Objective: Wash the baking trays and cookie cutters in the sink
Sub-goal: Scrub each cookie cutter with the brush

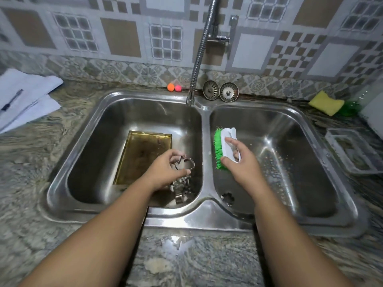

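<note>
My left hand (pixel 165 168) pinches a cookie cutter (pixel 185 164) above the baking tray (pixel 141 158); my right hand (pixel 241 160) grips the scrub brush (pixel 222 148).

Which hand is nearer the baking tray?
Left. The left hand is at the baking tray's right edge; the right hand, gripping the scrub brush, is over the right basin.

Thin silver metal cookie cutter (pixel 185 164) with a lobed outline, pinched between thumb and fingers of the left hand (pixel 165 168), open outline facing the camera, held over the left basin of the stainless steel double sink (pixel 205 125). Just below the grip: heap of silver metal cutters (pixel 181 188) on the basin floor. Left of the grip: rectangular gold-tinted baking tray (pixel 143 158), lying flat, brown residue inside. Right of the grip, past the divider: white-backed green-bristled scrub brush (pixel 224 149) held in the right hand (pixel 242 164), bristles pointing left.
</note>
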